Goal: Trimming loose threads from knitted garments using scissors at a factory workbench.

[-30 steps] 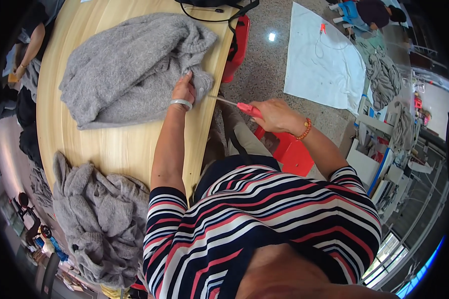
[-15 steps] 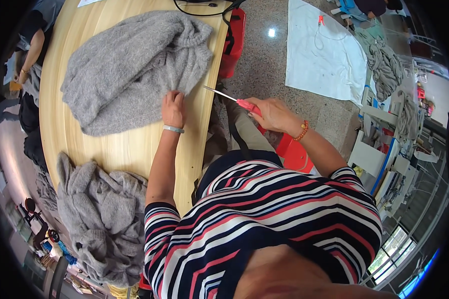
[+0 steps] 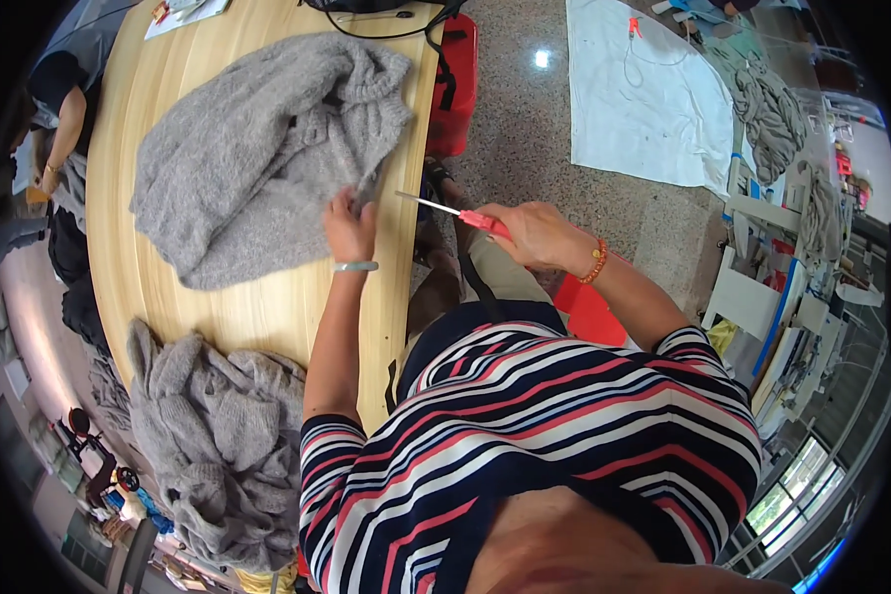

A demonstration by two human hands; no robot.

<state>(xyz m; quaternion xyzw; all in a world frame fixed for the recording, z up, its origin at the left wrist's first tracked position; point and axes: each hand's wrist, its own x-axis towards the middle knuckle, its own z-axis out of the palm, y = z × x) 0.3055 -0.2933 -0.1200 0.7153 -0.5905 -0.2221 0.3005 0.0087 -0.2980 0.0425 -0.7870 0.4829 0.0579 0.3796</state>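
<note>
A grey knitted sweater (image 3: 233, 168) lies bunched on the wooden table in front of me. My left hand (image 3: 349, 233) is at its near right edge, the fingers curled over the knit and the thumb standing a little away from them. My right hand (image 3: 540, 236) is closed round the red handle of a tool with a thin metal shaft (image 3: 473, 219). The shaft points left over the table's right edge, its tip close to my left hand but apart from the sweater. What kind of tip it has is too small to tell.
A second heap of grey knitwear (image 3: 223, 436) lies at the near left of the wooden table (image 3: 267, 309). Beyond the right edge are a red stool (image 3: 455, 89) and a white cloth (image 3: 648, 109) on the floor. Another person's arm (image 3: 67, 139) shows at far left.
The whole view has shifted slightly. My left thumb has moved apart from the fingers at the sweater's edge. The red-handled tool remains in my right hand, its shaft lying flatter.
</note>
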